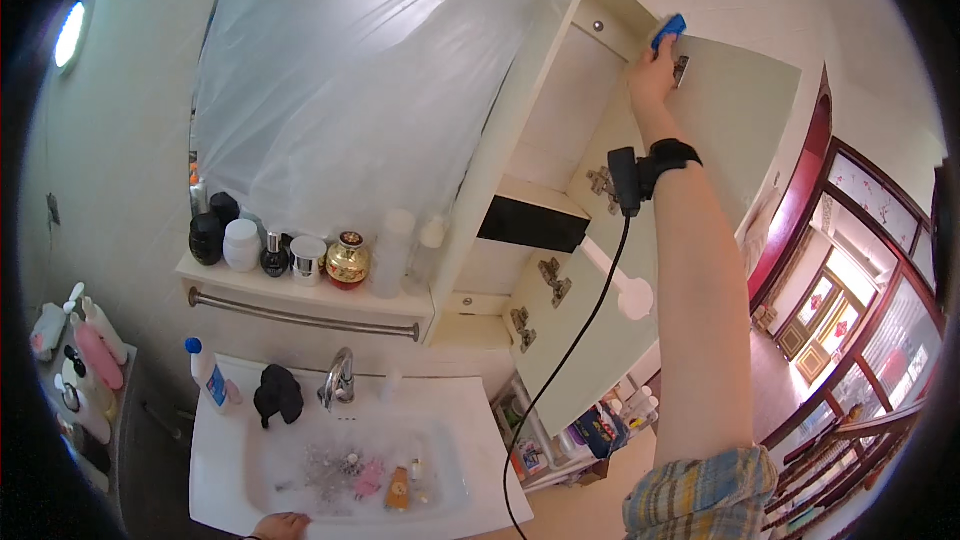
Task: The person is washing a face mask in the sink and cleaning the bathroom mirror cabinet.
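My right hand (651,79) reaches up, holding a blue sponge or folded cloth (669,31) against the upper hinge side of a pale cabinet door (739,112). That door stands swung out from a tall wall cabinet (556,101), whose upper compartment shows bare walls. A metal hinge (681,72) sits right beside my fingers. At the bottom of the view, my left hand (282,525) rests on the front rim of a white washbasin (225,465); its fingers are only partly visible. Cloudy, foamy water in the basin surrounds a pink item (369,478) and an orange-brown tube (397,488).
A shelf (390,304) of jars and bottles runs above a metal towel rail (300,321). By the faucet (339,381) lie a black cloth (278,394) and a cleaner bottle (208,375). Plastic sheeting (360,75) hangs above. A cable (568,356) trails from my right wrist.
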A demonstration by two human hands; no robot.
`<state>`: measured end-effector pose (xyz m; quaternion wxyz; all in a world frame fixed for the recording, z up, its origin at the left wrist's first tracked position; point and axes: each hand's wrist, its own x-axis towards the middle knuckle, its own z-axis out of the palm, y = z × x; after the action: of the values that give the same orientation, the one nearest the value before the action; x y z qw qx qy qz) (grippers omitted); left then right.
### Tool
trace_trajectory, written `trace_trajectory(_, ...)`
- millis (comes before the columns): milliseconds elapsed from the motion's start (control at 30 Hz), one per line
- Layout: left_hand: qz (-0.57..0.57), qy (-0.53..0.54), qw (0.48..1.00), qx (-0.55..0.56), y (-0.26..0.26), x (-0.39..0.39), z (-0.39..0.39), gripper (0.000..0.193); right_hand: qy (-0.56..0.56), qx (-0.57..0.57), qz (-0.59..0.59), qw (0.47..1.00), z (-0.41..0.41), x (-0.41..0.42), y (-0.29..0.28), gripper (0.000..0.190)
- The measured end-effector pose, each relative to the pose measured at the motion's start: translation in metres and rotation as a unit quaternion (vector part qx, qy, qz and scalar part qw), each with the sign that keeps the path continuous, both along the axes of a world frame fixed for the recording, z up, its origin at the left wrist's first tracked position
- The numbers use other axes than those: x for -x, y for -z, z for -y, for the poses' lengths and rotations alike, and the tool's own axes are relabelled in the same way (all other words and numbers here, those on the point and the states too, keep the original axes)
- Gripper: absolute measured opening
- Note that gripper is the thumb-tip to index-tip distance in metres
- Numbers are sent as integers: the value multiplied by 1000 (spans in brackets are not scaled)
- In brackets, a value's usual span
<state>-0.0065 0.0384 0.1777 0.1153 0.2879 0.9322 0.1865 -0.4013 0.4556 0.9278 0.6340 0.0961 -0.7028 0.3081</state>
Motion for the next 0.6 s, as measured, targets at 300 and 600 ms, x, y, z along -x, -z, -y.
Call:
trace_trajectory(300,-3,-24,1000,4,45,-2,9,62,-12,-206,-63,977,79,-21,4,50)
trace_trajectory(600,-5,-17,1000,18,3,0,-1,77,55,-170,-100,979,75,-19,-7,48)
